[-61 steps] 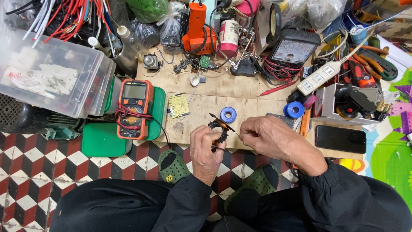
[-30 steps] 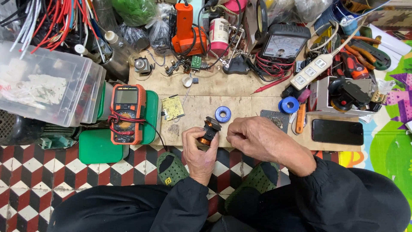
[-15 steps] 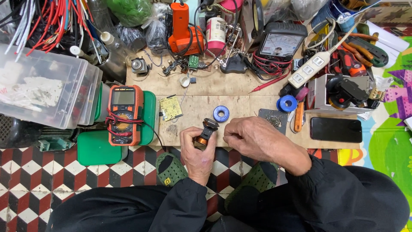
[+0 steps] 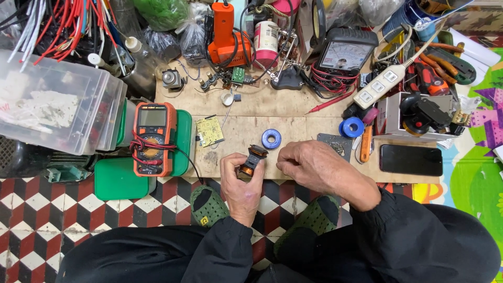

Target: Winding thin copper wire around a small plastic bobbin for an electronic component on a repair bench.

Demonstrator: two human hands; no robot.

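From my head camera, near the middle of the frame, my left hand point(image 4: 240, 184) is closed around a small black-and-orange coil part point(image 4: 251, 160), held just above the near edge of the wooden board point(image 4: 293, 131). My right hand point(image 4: 309, 163) sits just right of it with fingers curled in; I cannot tell whether they pinch anything. The part looks light and rigid, but I judge its thin windings and pins fragile, so the black end frame is the place to grip. A blue tape roll point(image 4: 271, 139) lies just beyond it, a small green circuit board point(image 4: 209, 131) to the left, and an orange multimeter point(image 4: 153, 138) on a green box further left. A black phone point(image 4: 411, 160) lies at right, and tools crowd the top.
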